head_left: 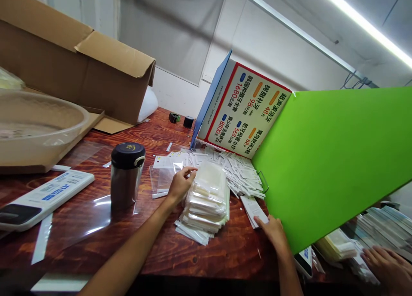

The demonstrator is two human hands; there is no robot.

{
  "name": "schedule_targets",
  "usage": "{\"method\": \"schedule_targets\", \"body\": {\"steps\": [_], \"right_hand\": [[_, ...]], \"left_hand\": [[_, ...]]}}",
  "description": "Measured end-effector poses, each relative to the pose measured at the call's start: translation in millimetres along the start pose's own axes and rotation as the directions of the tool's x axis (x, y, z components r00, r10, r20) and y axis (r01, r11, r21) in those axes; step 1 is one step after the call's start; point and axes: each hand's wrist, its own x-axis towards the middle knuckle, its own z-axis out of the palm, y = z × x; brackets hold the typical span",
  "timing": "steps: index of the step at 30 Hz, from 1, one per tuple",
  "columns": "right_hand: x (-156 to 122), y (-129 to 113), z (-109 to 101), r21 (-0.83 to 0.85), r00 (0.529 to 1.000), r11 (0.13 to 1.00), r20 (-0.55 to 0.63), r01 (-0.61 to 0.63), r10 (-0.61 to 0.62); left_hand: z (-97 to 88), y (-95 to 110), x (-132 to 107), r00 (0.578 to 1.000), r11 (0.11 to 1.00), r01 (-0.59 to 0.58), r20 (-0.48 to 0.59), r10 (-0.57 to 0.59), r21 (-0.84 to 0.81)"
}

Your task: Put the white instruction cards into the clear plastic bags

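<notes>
In the head view, the left hand (182, 185) has its fingers bent at the upper left side of a stack of clear plastic packets (207, 201), the fingertips at the topmost ones; whether they pinch any packet I cannot tell. The stack stands near the middle of the reddish-brown wooden table (180, 261), leaning unevenly, with a few packets jutting out at its base. The right hand (273, 232) is at the near end of a white card bundle (252, 208), thumb and fingers close together there, though I cannot tell if they grip it or only touch it. Behind and to the right of the stack spreads a loose heap of white cards (240, 173), lying at the foot of a printed panel (240, 109) and a bright green board (328, 158). A dark-lidded flask (127, 173) stands upright left of the stack, with a long white device (54, 195) further left and a translucent basin (48, 143) beyond it, by a cardboard box (64, 59). Past the green board, another person's hand (388, 263) shows, blurred, beside more packets (337, 244).
</notes>
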Motion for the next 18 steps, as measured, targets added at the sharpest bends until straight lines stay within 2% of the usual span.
{"method": "schedule_targets", "body": {"steps": [3, 6, 9, 12, 15, 16, 18], "right_hand": [[-9, -7, -4, -0.035, 0.998, 0.998, -0.049, -0.051, 0.050], [-18, -15, -9, -0.005, 0.986, 0.998, -0.158, -0.063, 0.062], [-22, -16, -14, 0.168, 0.966, 0.982, -0.227, -0.090, 0.127], [-28, -12, -18, 0.378, 0.925, 0.913, -0.272, -0.151, 0.266], [-38, -16, -27, 0.613, 0.855, 0.786, -0.360, -0.085, 0.374], [-41, -22, -31, 0.705, 0.853, 0.709, -0.357, -0.021, 0.381], [-47, -41, -40, 0.873, 0.907, 0.472, -0.291, 0.121, 0.305]], "left_hand": [[-1.0, -3, 0, 0.999, 0.993, -0.031, 0.015, 0.030, 0.115], [-1.8, -3, -1, 0.998, 0.983, -0.070, 0.017, 0.068, 0.170], [-1.7, -2, -3, 0.994, 0.984, -0.104, 0.029, 0.101, 0.143], [-1.4, -1, -4, 0.994, 0.986, -0.107, 0.022, 0.105, 0.129], [-1.5, -1, -4, 0.995, 0.988, -0.101, 0.001, 0.101, 0.119], [-1.5, -1, -3, 0.996, 0.989, -0.089, -0.003, 0.090, 0.117], [-1.4, -1, -4, 0.998, 0.992, -0.065, -0.007, 0.066, 0.112]]}}
